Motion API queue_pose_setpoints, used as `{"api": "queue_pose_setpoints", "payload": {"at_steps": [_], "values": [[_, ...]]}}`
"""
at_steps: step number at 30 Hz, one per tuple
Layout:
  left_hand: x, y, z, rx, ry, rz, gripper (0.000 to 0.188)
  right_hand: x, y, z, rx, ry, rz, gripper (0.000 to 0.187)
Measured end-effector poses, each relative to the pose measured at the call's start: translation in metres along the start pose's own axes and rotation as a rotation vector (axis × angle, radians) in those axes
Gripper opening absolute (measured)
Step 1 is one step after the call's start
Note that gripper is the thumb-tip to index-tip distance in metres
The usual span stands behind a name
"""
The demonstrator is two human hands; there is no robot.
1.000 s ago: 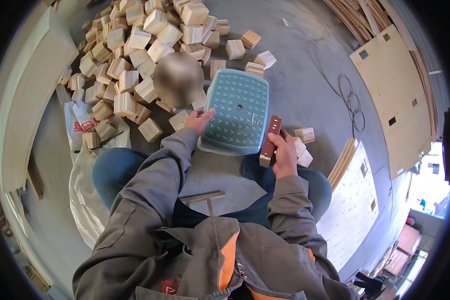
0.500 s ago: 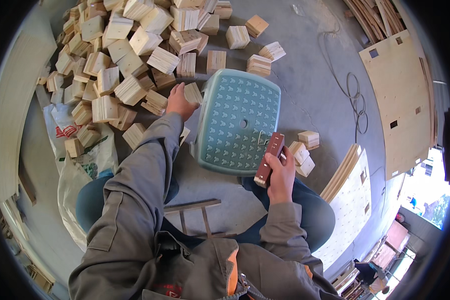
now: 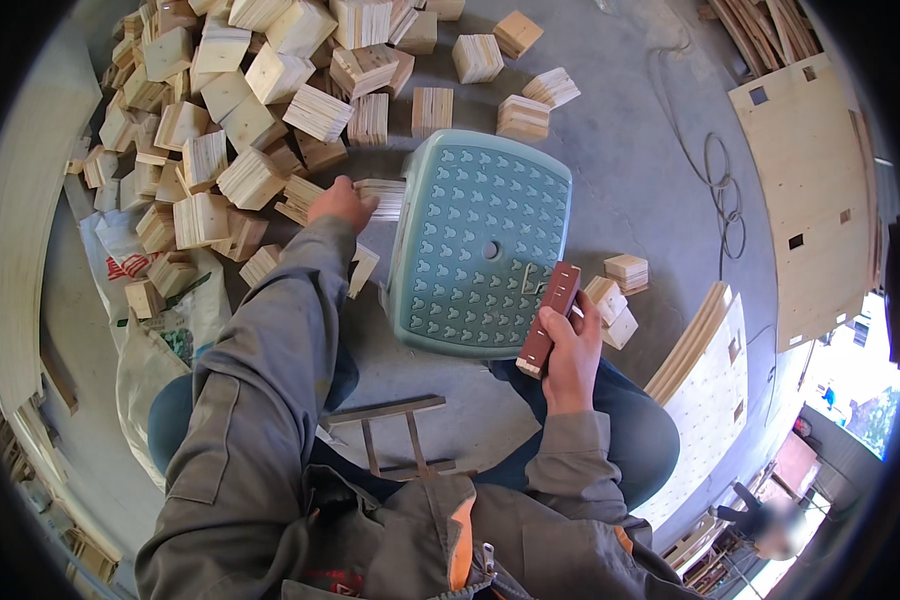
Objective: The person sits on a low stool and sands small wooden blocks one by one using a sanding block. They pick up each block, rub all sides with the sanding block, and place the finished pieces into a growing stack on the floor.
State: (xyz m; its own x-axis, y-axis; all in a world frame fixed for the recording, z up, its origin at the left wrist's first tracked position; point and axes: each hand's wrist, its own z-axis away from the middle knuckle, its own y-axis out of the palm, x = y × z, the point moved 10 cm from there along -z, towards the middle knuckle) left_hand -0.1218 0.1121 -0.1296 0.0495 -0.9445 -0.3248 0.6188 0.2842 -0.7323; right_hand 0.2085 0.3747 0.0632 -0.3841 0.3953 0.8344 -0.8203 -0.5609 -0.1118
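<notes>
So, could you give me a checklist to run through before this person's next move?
1. Right hand gripping the reddish-brown block: ok, thumb and fingers around it.
2. Left hand gripping the wood block beside the stool: cannot tell, fingers partly hidden.
3. That stool upright: ok, top facing up.
4. Its top clear: not ok, a small pale piece near the right edge.
5. Floor cable away from both hands: ok.

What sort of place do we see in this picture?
Probably a woodworking workshop: there is a heap of wooden blocks, boards with square holes and long wooden strips.
</notes>
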Motion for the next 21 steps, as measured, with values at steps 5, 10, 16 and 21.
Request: {"api": "queue_pose_setpoints", "payload": {"at_steps": [5,10,16,21], "values": [[0.011,-0.009,0.019,-0.139,0.069,-0.11,0.048,-0.002,-0.003,-0.005,0.004,-0.061,0.025,0.075],[-0.016,-0.022,0.038,-0.301,0.384,-0.113,0.059,0.0,-0.002,-0.002,0.006,-0.084,0.049,0.075],[-0.031,0.059,0.002,0.157,0.246,0.735,0.056,-0.001,-0.003,-0.005,0.002,-0.082,0.044,0.074],[0.003,0.108,0.015,0.17,0.007,0.948,0.101,-0.002,0.0,-0.009,0.008,-0.104,0.078,0.075]]}}
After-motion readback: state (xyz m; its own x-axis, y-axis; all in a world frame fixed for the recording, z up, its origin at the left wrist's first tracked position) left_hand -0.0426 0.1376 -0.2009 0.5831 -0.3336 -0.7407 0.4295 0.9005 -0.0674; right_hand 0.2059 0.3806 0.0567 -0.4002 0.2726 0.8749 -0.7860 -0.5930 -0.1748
